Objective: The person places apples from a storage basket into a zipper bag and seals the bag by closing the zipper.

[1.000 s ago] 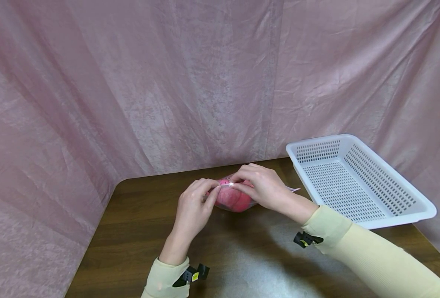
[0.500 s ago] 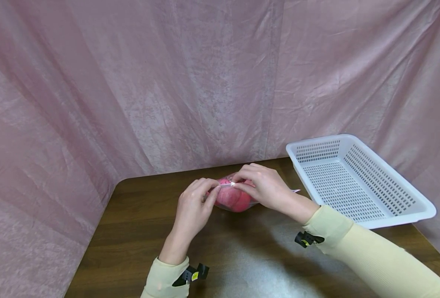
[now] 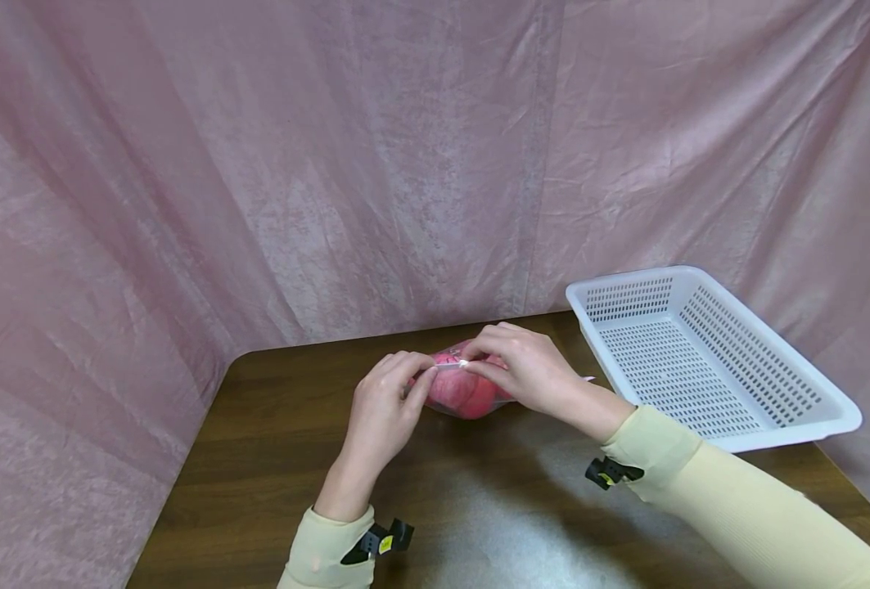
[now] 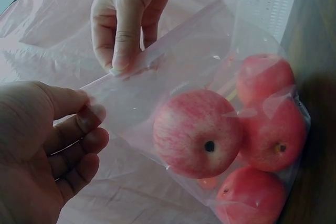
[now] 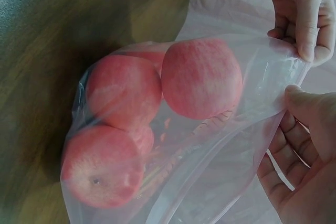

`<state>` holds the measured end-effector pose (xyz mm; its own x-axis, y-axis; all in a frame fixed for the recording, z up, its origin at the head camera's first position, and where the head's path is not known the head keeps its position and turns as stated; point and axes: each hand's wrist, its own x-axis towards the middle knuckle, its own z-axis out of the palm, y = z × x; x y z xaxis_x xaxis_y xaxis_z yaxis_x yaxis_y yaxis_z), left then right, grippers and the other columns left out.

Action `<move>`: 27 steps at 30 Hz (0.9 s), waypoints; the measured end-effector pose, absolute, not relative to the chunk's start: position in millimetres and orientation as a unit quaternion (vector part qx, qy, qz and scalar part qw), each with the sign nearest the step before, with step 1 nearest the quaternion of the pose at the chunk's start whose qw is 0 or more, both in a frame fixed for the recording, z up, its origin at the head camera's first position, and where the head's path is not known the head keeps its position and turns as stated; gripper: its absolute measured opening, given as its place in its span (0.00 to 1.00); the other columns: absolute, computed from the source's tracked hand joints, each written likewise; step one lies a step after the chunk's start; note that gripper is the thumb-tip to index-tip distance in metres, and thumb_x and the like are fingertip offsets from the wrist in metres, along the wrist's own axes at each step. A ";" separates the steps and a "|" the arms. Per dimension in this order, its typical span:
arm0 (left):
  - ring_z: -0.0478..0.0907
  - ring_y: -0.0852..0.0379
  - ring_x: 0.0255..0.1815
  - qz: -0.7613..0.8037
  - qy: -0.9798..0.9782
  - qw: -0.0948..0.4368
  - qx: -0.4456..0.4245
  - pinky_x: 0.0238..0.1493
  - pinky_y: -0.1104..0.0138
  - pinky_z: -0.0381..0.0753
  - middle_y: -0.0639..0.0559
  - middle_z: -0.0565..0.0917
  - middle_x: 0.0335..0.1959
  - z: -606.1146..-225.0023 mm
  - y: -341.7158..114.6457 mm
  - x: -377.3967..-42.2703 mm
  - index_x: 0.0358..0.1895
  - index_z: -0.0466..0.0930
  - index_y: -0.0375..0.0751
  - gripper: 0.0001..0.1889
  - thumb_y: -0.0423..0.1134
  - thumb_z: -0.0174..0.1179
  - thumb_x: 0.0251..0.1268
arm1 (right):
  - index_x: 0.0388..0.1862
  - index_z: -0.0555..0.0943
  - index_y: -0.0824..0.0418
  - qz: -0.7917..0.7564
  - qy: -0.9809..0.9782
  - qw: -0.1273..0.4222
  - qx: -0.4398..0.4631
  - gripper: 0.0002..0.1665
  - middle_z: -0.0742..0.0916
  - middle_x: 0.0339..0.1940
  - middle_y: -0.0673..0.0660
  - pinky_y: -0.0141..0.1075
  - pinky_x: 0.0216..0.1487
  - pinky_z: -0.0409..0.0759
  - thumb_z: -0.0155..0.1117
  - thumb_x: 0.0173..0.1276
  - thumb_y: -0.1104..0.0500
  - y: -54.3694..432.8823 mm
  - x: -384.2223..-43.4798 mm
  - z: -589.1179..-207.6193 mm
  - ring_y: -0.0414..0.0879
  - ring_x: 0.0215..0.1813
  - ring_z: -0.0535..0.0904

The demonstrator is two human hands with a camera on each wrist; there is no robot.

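Observation:
A clear plastic slider bag (image 4: 173,66) with several red apples (image 4: 197,129) in it stands on the table. Its zip edge faces me in the head view. Thumb and forefinger of my left hand (image 3: 386,405) pinch one end of that edge. A short way along it, my right hand (image 3: 526,368) pinches a small white slider (image 3: 463,363) between thumb and forefinger. In the right wrist view the far stretch of the bag's mouth hangs loose, with the apples (image 5: 201,78) bunched in the bottom.
To the right on the brown wooden table (image 3: 280,458) stands a white perforated plastic basket (image 3: 670,368), behind my right forearm. A pink curtain (image 3: 405,164) hangs along the back and left edges. Black wrist cameras (image 3: 386,540) sit at both cuffs.
My right hand has slid slightly rightward along the bag's edge with the white slider, widening the gap between the hands. My left hand has stayed in place.

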<state>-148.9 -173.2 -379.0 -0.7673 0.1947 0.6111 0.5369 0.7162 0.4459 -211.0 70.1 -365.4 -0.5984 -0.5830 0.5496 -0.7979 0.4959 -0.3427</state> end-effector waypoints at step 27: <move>0.83 0.54 0.42 -0.314 -0.890 0.259 -0.206 0.41 0.60 0.85 0.57 0.89 0.42 -376.0 -172.4 -146.1 0.50 0.92 0.47 0.07 0.38 0.76 0.73 | 0.43 0.93 0.51 0.294 -0.834 0.194 0.424 0.03 0.89 0.41 0.44 0.41 0.43 0.83 0.80 0.74 0.56 63.5 -211.2 -367.3 0.42 0.43 0.82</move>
